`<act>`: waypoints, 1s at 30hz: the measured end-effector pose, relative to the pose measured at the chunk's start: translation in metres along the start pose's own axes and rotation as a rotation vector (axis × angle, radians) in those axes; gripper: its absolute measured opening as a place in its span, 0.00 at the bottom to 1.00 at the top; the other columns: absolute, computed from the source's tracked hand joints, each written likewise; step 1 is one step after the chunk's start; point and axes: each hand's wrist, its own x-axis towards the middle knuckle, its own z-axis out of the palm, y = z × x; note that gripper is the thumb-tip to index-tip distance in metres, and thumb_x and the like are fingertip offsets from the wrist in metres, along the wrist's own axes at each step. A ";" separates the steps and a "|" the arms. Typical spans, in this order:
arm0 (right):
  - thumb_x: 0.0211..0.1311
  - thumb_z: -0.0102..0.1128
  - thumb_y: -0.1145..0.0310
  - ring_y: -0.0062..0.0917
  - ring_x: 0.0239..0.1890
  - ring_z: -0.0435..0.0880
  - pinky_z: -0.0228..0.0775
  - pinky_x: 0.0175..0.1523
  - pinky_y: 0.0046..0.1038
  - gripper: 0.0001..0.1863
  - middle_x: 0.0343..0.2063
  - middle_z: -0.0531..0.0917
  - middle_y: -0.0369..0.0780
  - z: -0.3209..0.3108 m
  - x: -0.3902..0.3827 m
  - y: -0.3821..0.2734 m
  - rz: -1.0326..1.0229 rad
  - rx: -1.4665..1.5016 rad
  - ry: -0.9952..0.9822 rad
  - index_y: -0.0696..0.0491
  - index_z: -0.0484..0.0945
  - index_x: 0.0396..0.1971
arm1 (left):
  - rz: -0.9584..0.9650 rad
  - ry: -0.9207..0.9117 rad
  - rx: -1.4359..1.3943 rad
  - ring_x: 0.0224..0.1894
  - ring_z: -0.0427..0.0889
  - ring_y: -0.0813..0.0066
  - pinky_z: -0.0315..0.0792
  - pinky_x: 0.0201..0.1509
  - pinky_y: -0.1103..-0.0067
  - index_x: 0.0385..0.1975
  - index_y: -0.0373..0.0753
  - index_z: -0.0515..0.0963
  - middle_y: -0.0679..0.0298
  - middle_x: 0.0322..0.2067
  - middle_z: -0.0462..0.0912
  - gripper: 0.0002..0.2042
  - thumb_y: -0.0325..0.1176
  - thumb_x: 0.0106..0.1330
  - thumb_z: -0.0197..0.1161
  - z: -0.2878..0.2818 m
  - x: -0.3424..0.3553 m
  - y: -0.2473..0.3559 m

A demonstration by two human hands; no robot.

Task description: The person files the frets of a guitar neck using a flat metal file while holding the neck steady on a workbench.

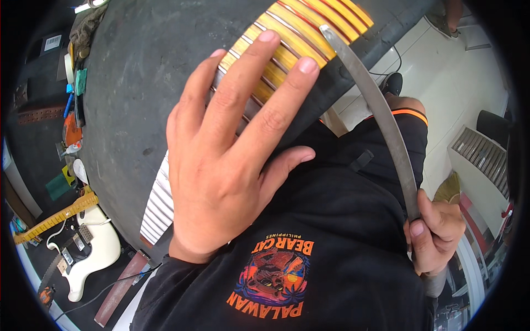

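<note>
The yellow fretted board point(303, 33) lies beneath the left hand point(221, 143)

Black fabric top point(353, 220), multicoloured animal print point(276, 273) on chest, arched orange lettering point(265, 312). Black left sleeve point(174, 278). Black fabric shorts point(370, 138), bright orange band point(411, 112) near hem. Left hand point(221, 143), right hand point(436, 231) bare.

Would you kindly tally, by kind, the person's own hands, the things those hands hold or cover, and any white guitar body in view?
Hands: 2 (left hand, right hand)
Long metal tool: 1, held in the right hand
Yellow fretted board: 1, under the left hand
White guitar body: 1
Total: 5
</note>
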 end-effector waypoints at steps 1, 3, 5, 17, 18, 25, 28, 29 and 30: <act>0.56 0.63 0.81 0.20 0.12 0.74 0.66 0.22 0.21 0.28 0.15 0.80 0.40 0.001 -0.001 0.001 -0.019 -0.030 0.003 0.64 0.80 0.60 | -0.004 0.001 0.011 0.64 0.75 0.47 0.68 0.68 0.60 0.64 0.44 0.79 0.53 0.68 0.74 0.40 0.45 0.45 0.80 0.001 0.000 0.000; 0.54 0.64 0.81 0.21 0.11 0.72 0.64 0.20 0.22 0.28 0.15 0.79 0.39 0.003 -0.001 0.003 -0.081 -0.103 0.012 0.64 0.81 0.59 | 0.005 0.013 0.006 0.64 0.75 0.47 0.68 0.68 0.60 0.64 0.44 0.80 0.53 0.68 0.74 0.40 0.44 0.44 0.80 0.001 0.000 0.001; 0.53 0.65 0.81 0.22 0.10 0.71 0.62 0.19 0.23 0.28 0.14 0.77 0.38 0.005 0.000 0.005 -0.143 -0.184 0.011 0.64 0.82 0.58 | -0.011 0.007 0.018 0.64 0.75 0.47 0.68 0.68 0.60 0.64 0.45 0.80 0.53 0.68 0.74 0.40 0.43 0.43 0.81 0.001 -0.001 0.002; 0.50 0.66 0.84 0.21 0.10 0.69 0.60 0.18 0.23 0.28 0.12 0.73 0.36 0.015 0.015 -0.007 -0.226 -0.328 0.012 0.63 0.83 0.57 | 0.002 0.027 -0.003 0.64 0.75 0.47 0.69 0.68 0.61 0.64 0.45 0.80 0.52 0.68 0.74 0.40 0.42 0.43 0.81 0.002 0.000 0.001; 0.50 0.65 0.84 0.21 0.10 0.69 0.61 0.18 0.23 0.29 0.12 0.74 0.36 0.017 0.022 -0.011 -0.206 -0.350 0.002 0.62 0.83 0.57 | 0.010 0.026 -0.003 0.65 0.75 0.47 0.69 0.68 0.61 0.64 0.44 0.80 0.52 0.68 0.74 0.40 0.42 0.43 0.81 0.002 0.000 0.001; 0.64 0.59 0.82 0.13 0.16 0.69 0.59 0.25 0.19 0.22 0.15 0.75 0.36 0.049 0.107 -0.036 -0.096 -0.452 0.063 0.58 0.83 0.59 | -0.005 0.037 -0.026 0.66 0.74 0.48 0.68 0.69 0.62 0.65 0.42 0.79 0.52 0.68 0.74 0.41 0.44 0.45 0.80 0.003 -0.001 0.000; 0.68 0.59 0.79 0.11 0.17 0.68 0.59 0.25 0.19 0.21 0.14 0.74 0.34 0.063 0.142 -0.030 -0.107 -0.383 0.117 0.55 0.83 0.59 | -0.001 0.055 -0.023 0.67 0.75 0.49 0.68 0.69 0.62 0.64 0.41 0.79 0.52 0.68 0.74 0.40 0.45 0.46 0.80 0.005 0.000 0.000; 0.68 0.59 0.78 0.11 0.17 0.67 0.59 0.25 0.19 0.20 0.14 0.73 0.34 0.065 0.144 -0.031 -0.138 -0.368 0.127 0.55 0.83 0.59 | 0.002 0.059 -0.023 0.67 0.75 0.49 0.68 0.70 0.62 0.64 0.41 0.79 0.52 0.68 0.74 0.40 0.45 0.46 0.80 0.005 0.001 -0.001; 0.69 0.59 0.78 0.11 0.18 0.67 0.59 0.25 0.20 0.20 0.14 0.73 0.33 0.065 0.145 -0.028 -0.169 -0.353 0.137 0.55 0.83 0.59 | 0.005 0.061 -0.023 0.67 0.75 0.49 0.68 0.70 0.62 0.64 0.41 0.80 0.52 0.68 0.75 0.40 0.45 0.46 0.80 0.005 0.000 -0.001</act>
